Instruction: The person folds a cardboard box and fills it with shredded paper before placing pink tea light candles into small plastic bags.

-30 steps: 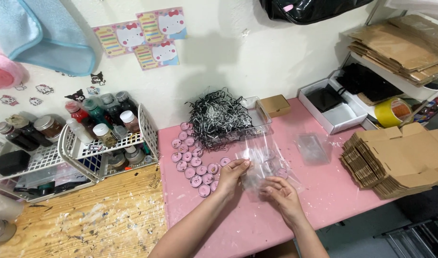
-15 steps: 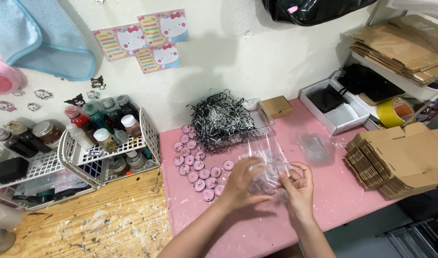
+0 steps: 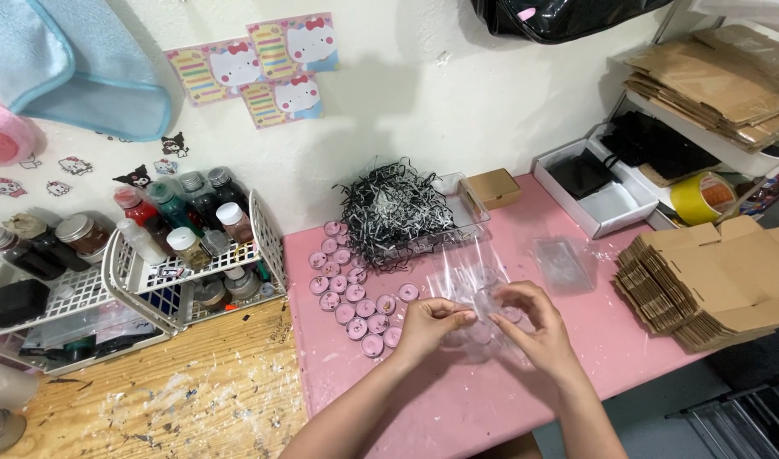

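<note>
Dozens of pink tealights [image 3: 355, 297] lie left of our hands on the pink table [image 3: 457, 408], black paper shred [image 3: 394, 208] behind, cardboard boxes [image 3: 712, 280] to the right. Our left hand [image 3: 428, 325] and right hand [image 3: 538, 327] pinch a clear plastic bag [image 3: 474, 285] between them, now closer together than a moment ago

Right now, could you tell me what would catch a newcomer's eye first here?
Both hands, left hand and right hand, pinch clear plastic bags at the centre of the pink table. Beside them lie rows of pink tealight candles, with a heap of black shredded paper behind.
</note>
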